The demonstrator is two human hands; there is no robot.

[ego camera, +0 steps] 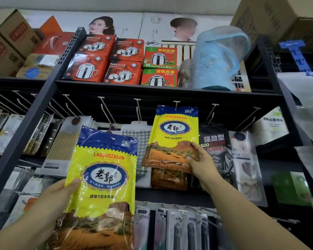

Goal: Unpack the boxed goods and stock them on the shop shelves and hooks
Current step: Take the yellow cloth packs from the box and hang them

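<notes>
a: dark shop racking (170, 91) fills your view, boxed pots (87, 67) on the shelf up top, a row of hooks under it. where's the stock?

b: two yellow packets. your right hand (202, 165) pinches the far packet (173, 136) at its lower right corner, thumb on the front. its top sits right at a hook (176, 103). can't tell if the hole is threaded.

a: and the other?

b: your left hand (61, 193) grips the near packet (103, 177) by its left edge, thumb across the front, well below the hooks.

a: how do i seat the far one cleanly?

b: my call: a corner grip lets it twist. slide your grip up toward the blue header, keep the face flat to you, line the hole with the hook tip, push straight back. watch the black towel pack (215, 139) just beside it, easy to snag.

a: then?

b: likely hang the near one in front, same hook.
</notes>
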